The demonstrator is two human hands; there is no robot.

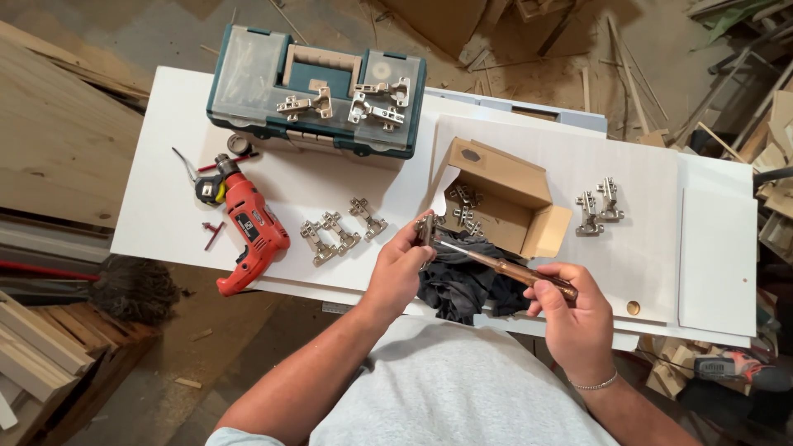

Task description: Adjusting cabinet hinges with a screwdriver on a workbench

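Observation:
My left hand (pixel 400 269) grips a small metal cabinet hinge (pixel 425 227) above the near edge of the white board (pixel 273 186). In my right hand (pixel 570 318) is a wooden-handled screwdriver (pixel 508 268), its metal tip touching the hinge. Under both hands lies a dark crumpled cloth (pixel 462 285). Just beyond the hinge stands an open cardboard box (pixel 504 177) holding more hinges. Three loose hinges (pixel 340 231) lie to the left of my left hand, and two more hinges (pixel 599 205) lie right of the box.
A red power drill (pixel 252 235) and a tape measure (pixel 211 188) lie at the board's left. A teal toolbox (pixel 318 87) with hinges on its lid stands at the back. Wood planks (pixel 49 149) stack at left, another drill (pixel 731 367) at lower right.

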